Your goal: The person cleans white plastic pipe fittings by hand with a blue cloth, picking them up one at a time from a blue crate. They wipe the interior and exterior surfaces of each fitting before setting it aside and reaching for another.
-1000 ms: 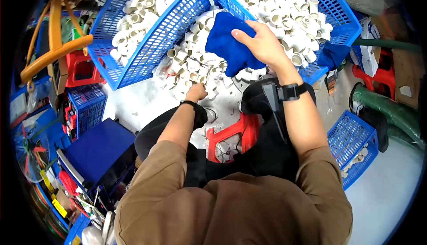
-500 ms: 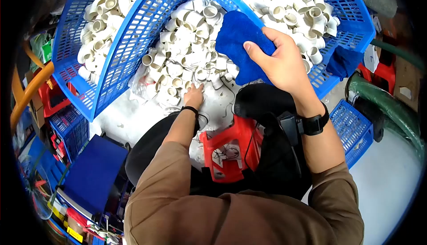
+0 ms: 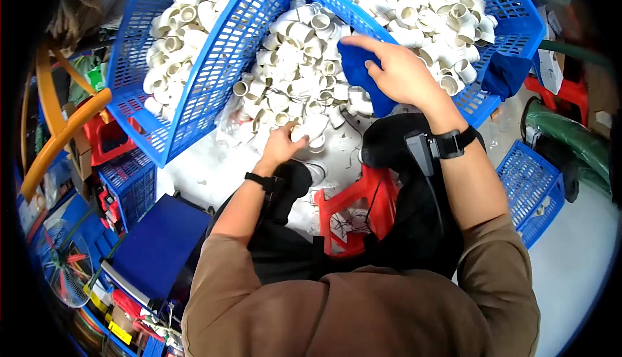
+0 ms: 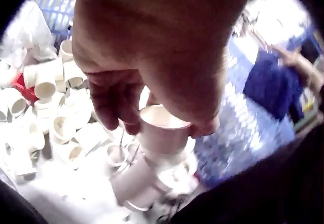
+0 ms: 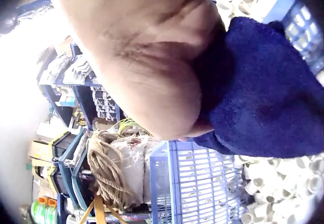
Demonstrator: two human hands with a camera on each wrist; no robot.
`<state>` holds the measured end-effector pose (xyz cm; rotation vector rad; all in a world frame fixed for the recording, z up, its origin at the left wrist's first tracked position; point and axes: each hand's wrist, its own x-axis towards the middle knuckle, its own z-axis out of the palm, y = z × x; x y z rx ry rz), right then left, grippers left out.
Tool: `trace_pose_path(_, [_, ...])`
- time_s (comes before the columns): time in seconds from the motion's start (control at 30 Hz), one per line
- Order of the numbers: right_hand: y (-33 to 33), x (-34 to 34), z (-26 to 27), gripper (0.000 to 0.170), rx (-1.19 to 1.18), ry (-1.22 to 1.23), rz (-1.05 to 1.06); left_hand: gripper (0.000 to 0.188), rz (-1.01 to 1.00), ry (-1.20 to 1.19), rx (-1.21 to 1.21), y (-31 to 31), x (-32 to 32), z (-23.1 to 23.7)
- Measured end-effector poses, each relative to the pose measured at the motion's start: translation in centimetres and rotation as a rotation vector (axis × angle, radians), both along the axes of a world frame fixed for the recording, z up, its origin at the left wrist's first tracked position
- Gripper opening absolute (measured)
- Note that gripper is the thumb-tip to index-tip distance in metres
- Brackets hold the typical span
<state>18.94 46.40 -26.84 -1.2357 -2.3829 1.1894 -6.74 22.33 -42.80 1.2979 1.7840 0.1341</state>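
My left hand (image 3: 280, 146) pinches a white pipe fitting (image 3: 311, 126) at the near edge of a heap of white fittings (image 3: 291, 52) on the floor. In the left wrist view the thumb and fingers hold the rim of that fitting (image 4: 164, 128). My right hand (image 3: 403, 75) holds a blue cloth (image 3: 364, 75) over the right side of the heap, in front of the right basket. The right wrist view shows the cloth (image 5: 268, 92) hanging from the hand (image 5: 152, 62), whose fingertips are hidden behind it.
Blue baskets of fittings stand behind the heap, at left (image 3: 214, 65) and right (image 3: 512, 30). Another blue cloth (image 3: 508, 74) hangs on the right basket's rim. A red stool (image 3: 356, 208) is between the legs. Smaller blue crates (image 3: 528, 185) stand at the sides.
My left hand has moved from the heap's near edge and now grips a fitting. The cloth stays in my right hand, its visible part smaller beneath the hand. The head view has shifted.
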Motion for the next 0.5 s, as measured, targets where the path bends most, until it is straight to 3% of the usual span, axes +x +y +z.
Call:
trace_pose_path(0.07, [0.1,0.0,0.3,0.039,-0.11,-0.135,0.091,0.039,0.302,-0.321,-0.068,0.5,-2.2,3.8])
trace_pose_path(0.1, [0.1,0.0,1.0,0.032,-0.167,-0.141,0.147,0.032,0.437,-0.565,0.035,1.0,-2.6,6.2])
trace_pose_path(0.2, [-0.5,-1.0,2.5,0.026,-0.392,-0.022,0.235,0.048,0.778,-0.962,0.192,2.7,-2.0,13.3])
trace_pose_path(0.23, [-0.8,-1.4,1.2,0.041,-0.503,0.121,0.247,0.055,0.806,-0.985,0.23,3.2,-1.7,14.9])
trace_pose_path(0.27, [-1.4,-1.5,0.2,0.068,-0.555,0.342,0.209,0.055,0.882,-0.968,0.257,3.6,-0.7,16.4])
trace_pose_path(0.33, [-2.4,-2.1,1.3,0.078,-0.587,0.443,0.241,0.057,0.942,-1.007,0.286,4.5,0.4,18.4])
trace_pose_path(0.4, [-3.1,-2.4,2.8,0.072,-0.471,0.598,0.272,0.058,1.03,-1.024,0.313,5.2,2.0,20.4])
trace_pose_path(0.5, [-4.0,-2.4,3.6,0.071,-0.394,0.535,0.137,0.056,1.041,-0.976,0.332,5.2,2.6,21.4])
